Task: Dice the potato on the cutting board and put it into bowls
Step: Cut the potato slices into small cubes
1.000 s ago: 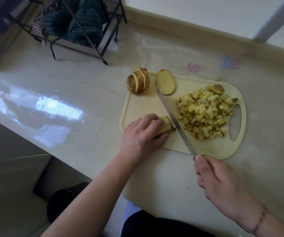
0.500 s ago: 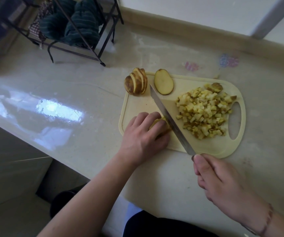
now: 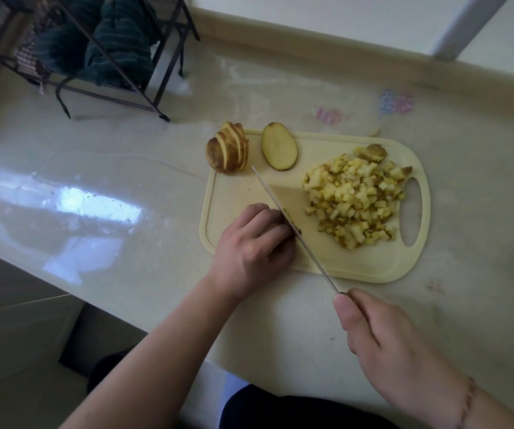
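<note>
- The left hand [image 3: 254, 243] is resting on the near left part of the cream cutting board [image 3: 367, 267], its fingers curled down over a potato piece that is almost wholly hidden beneath them.
- The right hand [image 3: 382, 339] is gripping the knife handle, fingers wrapped round it and thumb lying along the top; the handle itself is hidden inside the fist, off the near edge of the board.
- The knife [image 3: 293, 230] is running diagonally away from the right hand, its blade lying just against the left hand's fingertips, tip pointing toward the far left corner of the board.
- A few small scraps are sitting right beside the blade, next to the left hand's knuckles.
- The pile of diced potato [image 3: 354, 202] is lying on the board to the right of the blade, beyond the right hand, near the board's handle slot.
- A flat potato slice [image 3: 279, 147] is lying cut face up at the board's far edge, past the knife tip.
- A sliced potato chunk [image 3: 228, 151], slices fanned and leaning together, is sitting at the far left corner, beyond the left hand.
- The board is lying on a glossy pale bench [image 3: 125, 168].
- A black wire rack [image 3: 156, 97] holding dark green striped cloth [image 3: 119, 44] is standing far beyond the left hand.
</note>
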Motion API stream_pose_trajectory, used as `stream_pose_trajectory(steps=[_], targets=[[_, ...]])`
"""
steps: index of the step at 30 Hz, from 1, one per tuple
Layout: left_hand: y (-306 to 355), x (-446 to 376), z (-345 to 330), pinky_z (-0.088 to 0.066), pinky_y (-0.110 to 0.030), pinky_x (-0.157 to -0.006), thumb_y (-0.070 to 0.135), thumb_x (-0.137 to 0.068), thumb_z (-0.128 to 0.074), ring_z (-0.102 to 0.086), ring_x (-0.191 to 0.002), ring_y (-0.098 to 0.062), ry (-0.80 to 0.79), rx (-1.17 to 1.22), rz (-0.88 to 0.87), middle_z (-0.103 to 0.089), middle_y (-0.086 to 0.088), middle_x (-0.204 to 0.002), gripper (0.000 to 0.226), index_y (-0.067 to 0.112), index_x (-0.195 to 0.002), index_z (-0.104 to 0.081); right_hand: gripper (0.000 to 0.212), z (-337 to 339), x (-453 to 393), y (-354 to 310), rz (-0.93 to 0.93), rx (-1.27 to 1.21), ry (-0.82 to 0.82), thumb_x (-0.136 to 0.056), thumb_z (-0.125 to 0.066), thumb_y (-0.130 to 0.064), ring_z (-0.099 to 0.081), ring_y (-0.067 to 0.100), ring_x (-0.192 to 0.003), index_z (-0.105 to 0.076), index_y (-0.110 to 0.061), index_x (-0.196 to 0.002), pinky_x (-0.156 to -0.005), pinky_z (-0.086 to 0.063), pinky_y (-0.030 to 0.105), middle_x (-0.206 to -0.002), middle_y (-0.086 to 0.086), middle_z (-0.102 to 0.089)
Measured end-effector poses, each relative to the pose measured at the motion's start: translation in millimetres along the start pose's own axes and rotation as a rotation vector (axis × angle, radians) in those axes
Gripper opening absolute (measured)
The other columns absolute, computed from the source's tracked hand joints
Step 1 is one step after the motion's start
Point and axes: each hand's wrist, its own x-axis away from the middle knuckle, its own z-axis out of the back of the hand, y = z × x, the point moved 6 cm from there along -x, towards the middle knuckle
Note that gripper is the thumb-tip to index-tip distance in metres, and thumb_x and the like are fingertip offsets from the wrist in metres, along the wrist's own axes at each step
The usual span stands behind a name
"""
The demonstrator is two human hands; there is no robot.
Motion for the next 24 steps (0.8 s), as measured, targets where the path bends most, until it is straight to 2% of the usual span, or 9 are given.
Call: stream_pose_trajectory(steps=[6, 8, 10, 12, 16, 20, 24], targets=[[-0.4, -1.0, 0.2, -0.053, -0.039, -0.083, 0.005, -0.088, -0.074, -0.064, -0.085, -0.035, -0.022, 0.002, -0.02, -0.07, -0.015, -0.095, 0.005, 0.0, -0.087, -0.075, 0.054, 3.5, -29.8, -1.7, 0.035, -0.053, 0.0, -0.089, -0.028, -0.061, -0.039, 0.008, -0.044, -0.044, -0.015, -0.065, -0.05, -0.03, 0.027, -0.047, -0.008, -0.042], [0.4, 1.8, 1.9, -0.053, -0.04, -0.081, 0.008, -0.09, -0.073, -0.063, -0.085, -0.034, -0.023, -0.02, -0.023, -0.069, -0.014, -0.096, 0.007, 0.002, -0.088, -0.075, 0.06, 8.8, -28.9, 7.8, 0.016, -0.094, -0.008, -0.091, -0.027, -0.066, -0.038, 0.007, -0.042, -0.046, -0.014, -0.067, -0.048, -0.028, 0.021, -0.046, -0.008, -0.041], [-0.9, 6.7, 4.8, -0.053, -0.041, -0.081, 0.012, -0.091, -0.073, -0.063, -0.087, -0.035, -0.036, -0.055, -0.003, -0.07, -0.012, -0.1, 0.009, 0.005, -0.093, -0.077, 0.061, 12.6, -24.6, 14.3, 0.004, -0.109, -0.006, -0.086, -0.028, -0.074, -0.037, 0.007, -0.042, -0.049, -0.018, -0.071, -0.046, -0.027, 0.018, -0.046, -0.008, -0.041], [-2.9, 10.6, 7.8, -0.053, -0.04, -0.083, 0.013, -0.091, -0.074, -0.063, -0.09, -0.035, -0.038, -0.052, 0.011, -0.071, -0.011, -0.104, 0.009, 0.006, -0.095, -0.078, 0.06, 14.4, -20.8, 19.2, -0.013, -0.11, -0.003, -0.081, -0.028, -0.077, -0.036, 0.007, -0.042, -0.05, -0.022, -0.073, -0.045, -0.027, 0.018, -0.046, -0.007, -0.041], [-2.5, 9.6, 7.5, -0.055, -0.038, -0.084, 0.008, -0.091, -0.076, -0.067, -0.092, -0.034, -0.027, 0.006, 0.008, -0.072, -0.013, -0.103, 0.007, 0.002, -0.093, -0.078, 0.063, 17.6, -16.2, 27.6, -0.055, -0.165, 0.007, -0.08, -0.031, -0.079, -0.03, 0.01, -0.044, -0.05, -0.02, -0.074, -0.041, -0.026, 0.019, -0.05, -0.004, -0.036], [-5.7, 1.6, 5.2, -0.054, -0.037, -0.079, 0.011, -0.09, -0.076, -0.063, -0.084, -0.032, -0.06, 0.015, -0.018, -0.07, -0.015, -0.099, 0.008, 0.003, -0.089, -0.077, 0.064, 13.0, -13.2, 30.4, -0.125, -0.251, -0.094, -0.078, -0.034, -0.078, -0.025, 0.014, -0.045, -0.046, -0.016, -0.073, -0.04, -0.023, 0.021, -0.056, 0.003, -0.034], [-14.2, -5.8, 2.2, -0.053, -0.035, -0.079, 0.014, -0.086, -0.079, -0.063, -0.089, -0.034, -0.123, 0.038, -0.031, -0.067, -0.021, -0.106, 0.013, 0.002, -0.088, -0.075, 0.064, 15.5, -18.4, 18.6, -0.075, -0.141, -0.089, -0.076, -0.028, -0.079, -0.032, 0.006, -0.04, -0.044, -0.018, -0.072, -0.04, -0.027, 0.013, -0.05, -0.004, -0.038]])
